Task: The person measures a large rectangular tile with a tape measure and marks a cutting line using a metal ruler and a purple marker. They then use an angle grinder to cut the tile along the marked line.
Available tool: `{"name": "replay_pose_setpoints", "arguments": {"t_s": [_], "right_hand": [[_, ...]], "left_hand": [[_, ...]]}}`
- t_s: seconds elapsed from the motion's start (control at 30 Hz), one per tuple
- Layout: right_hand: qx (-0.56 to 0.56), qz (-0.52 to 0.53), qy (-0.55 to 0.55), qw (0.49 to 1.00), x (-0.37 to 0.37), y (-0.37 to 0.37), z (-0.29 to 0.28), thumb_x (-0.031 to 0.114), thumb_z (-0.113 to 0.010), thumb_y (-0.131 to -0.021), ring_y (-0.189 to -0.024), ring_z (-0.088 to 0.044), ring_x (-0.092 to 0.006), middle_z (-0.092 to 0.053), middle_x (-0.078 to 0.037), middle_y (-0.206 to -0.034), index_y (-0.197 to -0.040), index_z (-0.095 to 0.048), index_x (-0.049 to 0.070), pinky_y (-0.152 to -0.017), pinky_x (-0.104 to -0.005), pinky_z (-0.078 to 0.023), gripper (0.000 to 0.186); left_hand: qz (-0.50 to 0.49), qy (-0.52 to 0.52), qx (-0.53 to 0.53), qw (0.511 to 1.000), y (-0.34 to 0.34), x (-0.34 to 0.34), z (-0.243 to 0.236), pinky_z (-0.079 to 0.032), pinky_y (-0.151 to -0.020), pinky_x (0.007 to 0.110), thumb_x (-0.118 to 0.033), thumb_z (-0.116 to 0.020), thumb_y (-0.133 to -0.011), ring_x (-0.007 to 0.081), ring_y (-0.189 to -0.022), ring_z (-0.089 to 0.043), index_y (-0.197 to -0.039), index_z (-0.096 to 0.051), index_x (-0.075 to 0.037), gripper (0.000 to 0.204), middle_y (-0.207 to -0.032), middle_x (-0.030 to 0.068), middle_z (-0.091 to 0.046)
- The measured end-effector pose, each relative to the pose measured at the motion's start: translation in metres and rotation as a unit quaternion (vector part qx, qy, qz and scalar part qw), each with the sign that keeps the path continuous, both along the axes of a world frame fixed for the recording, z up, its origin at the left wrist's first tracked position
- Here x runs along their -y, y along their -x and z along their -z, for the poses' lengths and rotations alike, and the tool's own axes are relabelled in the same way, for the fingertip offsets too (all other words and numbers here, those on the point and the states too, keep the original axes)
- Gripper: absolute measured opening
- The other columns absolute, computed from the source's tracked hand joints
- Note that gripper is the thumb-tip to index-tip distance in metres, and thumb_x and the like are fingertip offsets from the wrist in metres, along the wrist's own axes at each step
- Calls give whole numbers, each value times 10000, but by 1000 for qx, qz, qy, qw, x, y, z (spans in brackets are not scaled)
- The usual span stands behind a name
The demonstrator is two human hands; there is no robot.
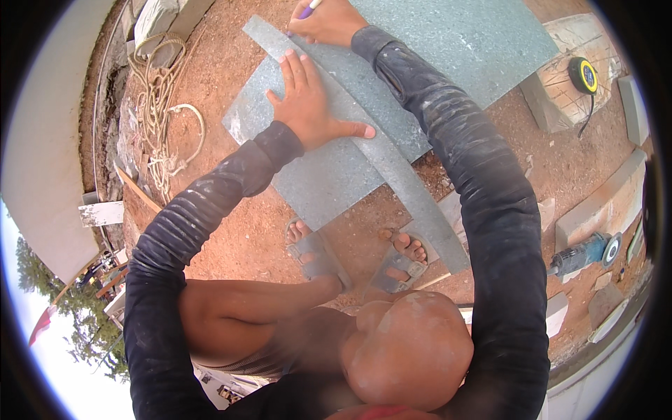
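A long narrow grey-green stone strip (pixel 420 203) lies diagonally across large speckled slabs (pixel 476 49) of the same colour on the dirt ground. My left hand (pixel 308 105) presses on the strip with its fingers spread, the thumb stretched along it to the right. Beyond it, at the top, my right hand (pixel 329 22) grips a white and purple marker (pixel 309 10), its tip down by the far edge of the strip. My two sandalled feet show below the slabs.
A yellow tape measure (pixel 582 74) rests on a block at upper right. An angle grinder (pixel 581 257) lies at right among stone offcuts (pixel 595 196). Coiled rope (pixel 157 115) and a wooden stick (pixel 136 187) lie at left, beside a pale wall (pixel 45 140).
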State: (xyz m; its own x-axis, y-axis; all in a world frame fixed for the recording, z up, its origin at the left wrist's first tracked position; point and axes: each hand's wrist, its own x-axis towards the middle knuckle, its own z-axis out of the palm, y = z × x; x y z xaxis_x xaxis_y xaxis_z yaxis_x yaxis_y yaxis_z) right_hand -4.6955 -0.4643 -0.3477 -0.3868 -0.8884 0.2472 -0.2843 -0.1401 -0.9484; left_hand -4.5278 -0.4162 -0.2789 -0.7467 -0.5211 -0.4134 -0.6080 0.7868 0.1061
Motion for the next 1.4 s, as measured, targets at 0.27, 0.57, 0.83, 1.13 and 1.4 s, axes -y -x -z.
{"name": "replay_pose_setpoints", "arguments": {"t_s": [0.27, 0.57, 0.83, 1.13, 1.4], "right_hand": [[8, -57, -132, 990, -59, 5, -22, 256, -689, -713, -617, -684, -249, -682, -124, -678, -786, -681, 14, -630, -316, -554, 253], [-53, -83, -153, 983, -149, 5, -50, 208, -680, -744, -627, -623, -156, -644, -97, -669, -788, -696, 20, -591, -296, -492, 193], [-53, -90, -166, 980, -212, 2, -71, 187, -674, -746, -583, -602, -241, -621, -125, -632, -745, -674, 7, -591, -351, -487, 180], [-13, -127, -280, 952, -273, 3, -96, 148, -672, -753, -614, -625, -276, -640, -142, -671, -766, -677, 8, -600, -350, -493, 142], [39, -6, -155, 987, -236, 25, -116, 148, -645, -839, -642, -551, -58, -649, -17, -724, -918, -667, 17, -572, -229, -448, 155]], "left_hand": [[5, 9, -13, 1000, -2, 0, -1, -229, -989, 756, -825, -735, -476, 521, -1425, -32, -1418, -81, 201, 1538, -1477, 440, -54], [18, 19, -5, 1000, 0, -1, 3, -229, -990, 751, -823, -729, -496, 515, -1427, -42, -1401, -80, 224, 1529, -1468, 441, -80], [11, -2, -20, 1000, -4, 1, 6, -177, -1023, 740, -829, -721, -504, 505, -1431, 25, -1426, -48, 193, 1532, -1486, 426, -9], [11, -8, -26, 1000, -3, 1, 9, -171, -1000, 769, -840, -709, -507, 518, -1426, 45, -1433, -53, 186, 1529, -1487, 428, 7], [-11, -8, 9, 1000, -1, 1, 1, -138, -1024, 753, -842, -717, -481, 489, -1438, 66, -1441, -31, 173, 1557, -1503, 406, 26]]}}
